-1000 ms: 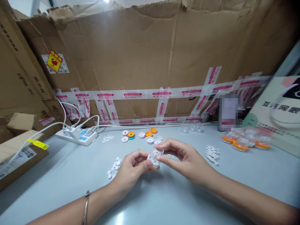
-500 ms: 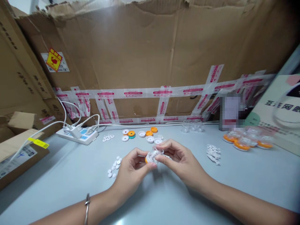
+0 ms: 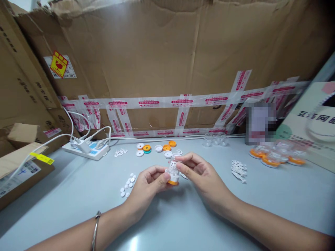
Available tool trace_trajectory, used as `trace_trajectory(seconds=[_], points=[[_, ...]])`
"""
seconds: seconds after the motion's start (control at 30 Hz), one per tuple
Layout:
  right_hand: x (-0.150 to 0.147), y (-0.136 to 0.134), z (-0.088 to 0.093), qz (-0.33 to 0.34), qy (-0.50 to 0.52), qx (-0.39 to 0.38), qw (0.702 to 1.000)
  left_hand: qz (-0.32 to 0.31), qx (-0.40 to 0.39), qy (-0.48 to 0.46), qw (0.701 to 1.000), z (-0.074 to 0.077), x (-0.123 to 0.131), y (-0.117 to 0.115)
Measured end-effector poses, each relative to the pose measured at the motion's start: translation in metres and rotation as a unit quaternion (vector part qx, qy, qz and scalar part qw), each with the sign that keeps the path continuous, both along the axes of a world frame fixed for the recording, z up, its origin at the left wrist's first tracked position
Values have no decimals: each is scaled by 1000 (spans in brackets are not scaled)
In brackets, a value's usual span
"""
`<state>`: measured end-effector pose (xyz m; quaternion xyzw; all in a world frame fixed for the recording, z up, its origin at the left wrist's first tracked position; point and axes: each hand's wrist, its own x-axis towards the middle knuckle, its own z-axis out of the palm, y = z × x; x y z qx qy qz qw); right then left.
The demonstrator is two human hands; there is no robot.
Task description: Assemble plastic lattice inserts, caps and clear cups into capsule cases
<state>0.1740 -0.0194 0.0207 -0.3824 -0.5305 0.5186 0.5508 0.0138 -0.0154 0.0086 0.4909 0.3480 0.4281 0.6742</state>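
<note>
Both my hands meet over the middle of the pale grey table (image 3: 183,223). Between them is a small clear plastic case with an orange base (image 3: 173,173). My left hand (image 3: 149,183) pinches its lower part with thumb and fingertips. My right hand (image 3: 200,172) pinches its top, where a white perforated piece sits. Just behind the hands lie loose white and orange round caps (image 3: 162,149). A scatter of tiny white discs (image 3: 127,184) lies left of my left hand.
A taped cardboard wall (image 3: 167,69) closes the back. At the left are a white power strip (image 3: 86,150) with cables and a cardboard box (image 3: 18,170). On the right lie white perforated pieces (image 3: 238,169), clear cups (image 3: 216,139), finished orange-based cases (image 3: 274,157) and a printed box (image 3: 311,129).
The case was tipped on its side half a second ago; it now stands upright with the orange base down. Both hands kept their grip and stayed in place.
</note>
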Motion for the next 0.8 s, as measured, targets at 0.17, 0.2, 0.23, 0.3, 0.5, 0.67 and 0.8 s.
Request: trace_trajectory(seconds=[0.17,0.2,0.23,0.3,0.5,0.67,0.8], points=[[-2,0,-1,-12,0,-7,1000,31,2,44,999,1,2,-1],[-2,-1,0,-14,-4,-5,1000,31,4,48,998,2,3,-2],[-2,-1,1,-15,-8,-1,1000,27,7,46,999,3,3,-3],[0,-2,5,-2,-16,4,1000,15,15,31,999,4,3,-4],[10,-3,19,110,-30,33,993,-50,35,-17,998,4,1,-6],[10,-3,17,102,-28,43,993,-51,46,-25,997,4,1,-5],[3,-2,4,42,-37,50,997,-25,34,6,999,2,2,-4]])
